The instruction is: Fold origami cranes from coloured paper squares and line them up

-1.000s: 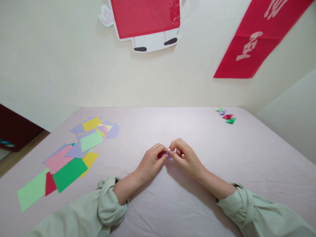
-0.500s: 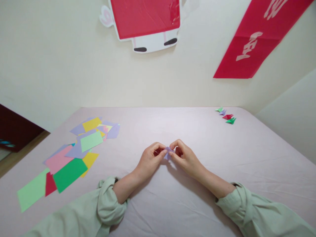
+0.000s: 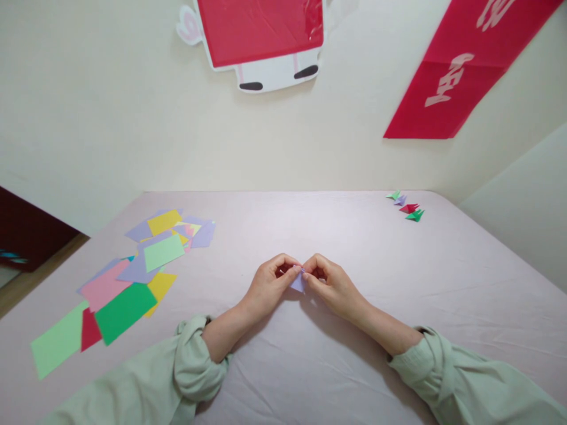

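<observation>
A small folded purple paper piece (image 3: 298, 281) is pinched between my two hands at the middle of the pale pink covered surface (image 3: 310, 366). My left hand (image 3: 269, 286) grips its left side with curled fingers. My right hand (image 3: 333, 284) grips its right side, fingertips meeting the left hand's. Most of the paper is hidden by the fingers; only a small triangular flap shows below them.
A loose spread of coloured paper sheets (image 3: 128, 277) lies at the left. Several small folded paper pieces (image 3: 408, 207) sit at the far right corner. The wall behind carries a red and white cutout (image 3: 261, 41) and a red banner (image 3: 456, 71).
Both hands stayed in place while their fingers worked the purple paper. The piece now hangs lower between the fingertips, with a pointed flap showing.
</observation>
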{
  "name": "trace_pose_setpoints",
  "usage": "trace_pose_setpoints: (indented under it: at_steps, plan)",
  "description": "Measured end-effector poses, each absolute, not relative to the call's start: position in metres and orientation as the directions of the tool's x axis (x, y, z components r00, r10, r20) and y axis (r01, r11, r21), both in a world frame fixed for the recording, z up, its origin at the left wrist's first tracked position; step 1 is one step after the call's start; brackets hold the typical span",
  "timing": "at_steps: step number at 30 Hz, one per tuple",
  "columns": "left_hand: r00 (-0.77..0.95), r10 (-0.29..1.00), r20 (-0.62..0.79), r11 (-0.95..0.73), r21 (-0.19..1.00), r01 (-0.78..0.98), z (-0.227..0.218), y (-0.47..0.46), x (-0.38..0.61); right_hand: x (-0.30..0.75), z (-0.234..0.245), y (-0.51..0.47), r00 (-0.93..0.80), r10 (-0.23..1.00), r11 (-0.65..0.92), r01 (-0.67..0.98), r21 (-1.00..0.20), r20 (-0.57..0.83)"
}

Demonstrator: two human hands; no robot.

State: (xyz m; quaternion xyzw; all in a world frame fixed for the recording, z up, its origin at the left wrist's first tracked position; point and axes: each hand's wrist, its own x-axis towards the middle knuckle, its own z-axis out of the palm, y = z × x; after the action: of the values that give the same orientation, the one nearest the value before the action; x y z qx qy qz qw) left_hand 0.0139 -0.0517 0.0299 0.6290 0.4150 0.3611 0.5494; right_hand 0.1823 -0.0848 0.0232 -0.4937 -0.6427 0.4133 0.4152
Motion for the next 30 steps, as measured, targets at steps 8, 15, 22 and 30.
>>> trace_pose_setpoints:
  at_steps: [8, 15, 22, 30]
  plan:
    - [0.352, 0.936, 0.011, -0.050, 0.993, 0.103, 0.0310, -0.0531, 0.0149, 0.1803, 0.0225, -0.0848, -0.132, 0.983, 0.159, 0.250, -0.955, 0.129]
    - [0.312, 0.950, 0.010, -0.050, 0.992, 0.119, 0.0308, -0.0540, 0.0149, 0.1776, 0.0212, -0.0826, -0.121, 0.990, 0.082, 0.104, -0.991, 0.069]
    - [0.289, 0.957, -0.009, -0.033, 0.990, 0.137, 0.0302, -0.0540, 0.0155, 0.1768, 0.0267, -0.0849, -0.147, 0.988, 0.068, 0.158, -0.985, 0.045]
    - [0.304, 0.953, 0.000, -0.065, 0.977, 0.205, 0.0267, -0.0538, 0.0161, 0.1792, 0.0256, -0.0838, -0.163, 0.986, 0.019, 0.231, -0.973, -0.019]
